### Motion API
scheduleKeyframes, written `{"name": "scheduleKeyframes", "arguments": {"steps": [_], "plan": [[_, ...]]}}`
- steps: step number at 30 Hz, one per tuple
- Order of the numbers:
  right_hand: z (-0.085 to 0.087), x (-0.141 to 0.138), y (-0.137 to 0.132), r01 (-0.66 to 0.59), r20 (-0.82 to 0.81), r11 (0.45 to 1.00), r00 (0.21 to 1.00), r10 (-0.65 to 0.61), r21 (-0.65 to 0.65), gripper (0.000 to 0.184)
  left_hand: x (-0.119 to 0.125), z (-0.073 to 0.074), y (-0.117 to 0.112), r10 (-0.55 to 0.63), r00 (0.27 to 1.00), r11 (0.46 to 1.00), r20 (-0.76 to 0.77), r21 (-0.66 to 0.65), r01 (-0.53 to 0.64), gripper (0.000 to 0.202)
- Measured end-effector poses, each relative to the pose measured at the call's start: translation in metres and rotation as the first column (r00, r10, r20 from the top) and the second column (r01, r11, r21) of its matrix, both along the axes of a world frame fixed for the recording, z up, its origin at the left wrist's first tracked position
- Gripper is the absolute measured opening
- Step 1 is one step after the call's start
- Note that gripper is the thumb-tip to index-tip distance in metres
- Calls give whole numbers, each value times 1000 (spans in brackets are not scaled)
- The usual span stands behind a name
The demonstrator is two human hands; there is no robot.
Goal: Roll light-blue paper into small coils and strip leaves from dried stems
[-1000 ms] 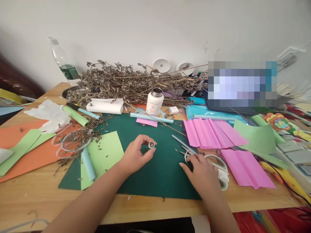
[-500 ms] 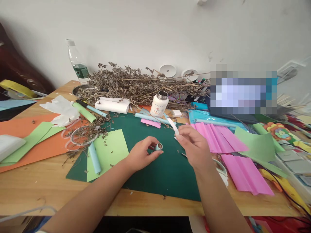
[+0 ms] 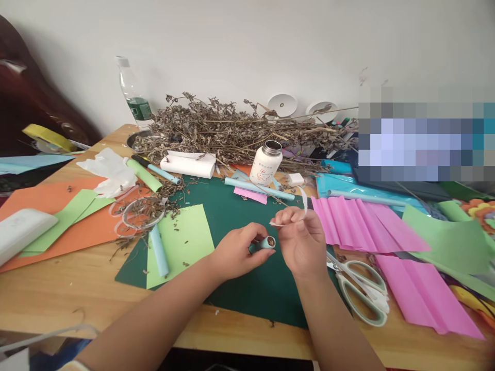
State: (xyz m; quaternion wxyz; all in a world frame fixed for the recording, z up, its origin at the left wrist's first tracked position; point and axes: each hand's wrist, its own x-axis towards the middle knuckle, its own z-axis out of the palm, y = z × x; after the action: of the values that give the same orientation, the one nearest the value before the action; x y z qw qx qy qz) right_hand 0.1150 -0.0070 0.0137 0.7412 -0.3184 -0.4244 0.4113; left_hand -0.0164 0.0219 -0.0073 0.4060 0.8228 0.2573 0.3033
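Observation:
My left hand is closed around a light blue paper tube; its open end faces right and shows dry brown plant bits inside. Close to that end, my right hand pinches a narrow white strip, which looks like tape or paper. The strip curls up above the fingers, and one end points left toward the tube without touching it. Both hands are above a dark green mat. Scissors with pale green handles lie just right of my right wrist, partly hidden by it.
Dried stems are heaped along the wall. A white bottle stands open before them. Another blue tube rests on light green paper beside a tape ring. Pink crepe paper lies at right.
My right hand has moved down and turned, bringing the white strip near the tube's end. The view has shifted, and the scissors show more fully.

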Motion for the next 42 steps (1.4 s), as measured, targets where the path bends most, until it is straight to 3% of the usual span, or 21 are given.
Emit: {"name": "scheduleKeyframes", "arguments": {"steps": [3, 8, 15, 20, 26, 35, 42], "plan": [[1, 0, -4, 4, 49, 999, 999, -6, 36, 4, 0, 1, -1, -9, 1000, 1000, -2, 21, 10, 20], [-4, 2, -9, -61, 167, 996, 985, 50, 60, 6, 1, -4, -2, -37, 999, 997, 22, 71, 35, 50], [-10, 7, -3, -65, 323, 997, 945, 48, 42, 9, 3, -10, 0, 25, 996, 993, 86, 110, -34, 64], [-16, 7, -2, -92, 355, 995, 930, 94, -22, 8, 2, -8, 1, 36, 999, 994, 21, 101, -38, 48], [-18, 6, -2, -52, 374, 998, 926, 57, -24, 9, 2, -5, 2, 103, 995, 993, 0, 63, -103, 33], [-22, 7, -1, -39, 331, 999, 943, 39, -5, 24, 2, -6, 2, 112, 994, 992, 11, -53, -111, 27], [-22, 9, 0, -18, 355, 1000, 935, 11, 16, 33, 2, -5, 2, 120, 993, 992, -23, -32, -120, 24]]}}
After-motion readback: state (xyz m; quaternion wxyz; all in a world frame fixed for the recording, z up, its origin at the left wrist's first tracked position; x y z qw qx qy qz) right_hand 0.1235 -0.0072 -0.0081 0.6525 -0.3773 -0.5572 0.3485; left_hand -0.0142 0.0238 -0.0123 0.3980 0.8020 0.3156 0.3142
